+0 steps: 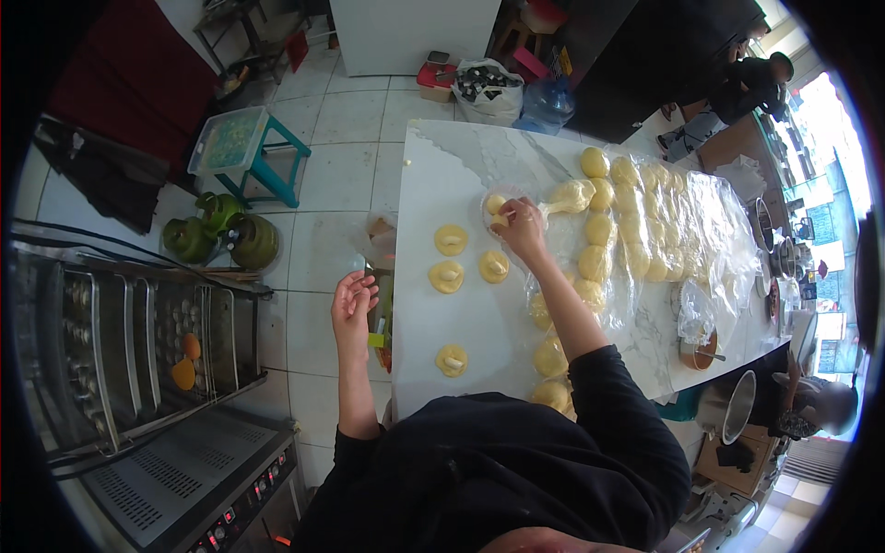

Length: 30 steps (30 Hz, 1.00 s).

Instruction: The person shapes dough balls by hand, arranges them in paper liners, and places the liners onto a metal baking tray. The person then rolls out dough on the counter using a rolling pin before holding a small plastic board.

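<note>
Just beneath and beyond the right hand's (521,229) fingertips lay a yellow dough piece (495,202) on the marble-patterned table (422,318); those fingers bunched downward, though whether they clamped it I couldn't tell. Nearer sat four flattened dough rounds (450,230), each topped with a pale piece. Rightward, dough balls (597,230) lined clear plastic sheeting (710,217). The left hand (352,302) hung empty beside the table, fingers slightly apart.

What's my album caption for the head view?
Right hand by four topped dough rounds and plastic-covered dough balls; left hand beside the marble-patterned table.
</note>
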Each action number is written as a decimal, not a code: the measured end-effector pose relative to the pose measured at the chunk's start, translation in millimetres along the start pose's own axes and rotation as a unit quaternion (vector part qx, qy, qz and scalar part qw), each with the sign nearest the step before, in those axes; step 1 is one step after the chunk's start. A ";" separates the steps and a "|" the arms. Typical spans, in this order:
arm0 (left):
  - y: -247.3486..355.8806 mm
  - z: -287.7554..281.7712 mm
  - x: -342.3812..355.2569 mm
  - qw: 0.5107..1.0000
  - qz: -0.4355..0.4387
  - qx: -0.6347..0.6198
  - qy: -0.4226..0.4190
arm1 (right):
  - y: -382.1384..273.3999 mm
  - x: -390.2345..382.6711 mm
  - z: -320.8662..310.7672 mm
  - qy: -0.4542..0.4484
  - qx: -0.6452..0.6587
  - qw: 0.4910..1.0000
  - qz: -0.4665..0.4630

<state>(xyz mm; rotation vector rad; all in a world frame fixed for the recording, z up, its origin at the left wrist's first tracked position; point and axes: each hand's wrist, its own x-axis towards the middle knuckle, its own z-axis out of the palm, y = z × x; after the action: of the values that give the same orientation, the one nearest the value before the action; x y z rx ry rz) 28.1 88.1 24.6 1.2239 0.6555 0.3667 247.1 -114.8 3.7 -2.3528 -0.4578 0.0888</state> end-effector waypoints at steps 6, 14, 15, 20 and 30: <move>4.3 -1.4 -4.7 1.000 0.008 -0.004 -0.002 | -14.9 -19.5 -24.3 0.004 0.018 0.999 -0.040; 4.5 -4.2 -10.2 1.000 0.024 -0.011 -0.017 | -4.9 -68.8 3.7 -0.137 -0.135 0.980 0.051; 4.7 -4.6 -11.8 0.999 0.027 -0.011 -0.015 | -4.1 -66.0 4.3 -0.136 -0.134 0.980 0.049; 5.5 -7.4 -17.0 1.000 0.014 -0.003 -0.018 | -6.7 -76.7 18.1 0.019 -0.147 0.989 -0.023; -0.1 15.5 -20.3 0.997 0.044 0.022 -0.064 | -22.6 -80.1 7.3 -0.003 -0.023 0.999 0.023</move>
<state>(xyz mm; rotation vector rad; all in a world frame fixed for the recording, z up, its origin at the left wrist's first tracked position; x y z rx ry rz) 22.6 64.6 32.8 1.3094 0.5022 0.3450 164.0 -122.9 8.3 -2.4092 -0.4134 0.1076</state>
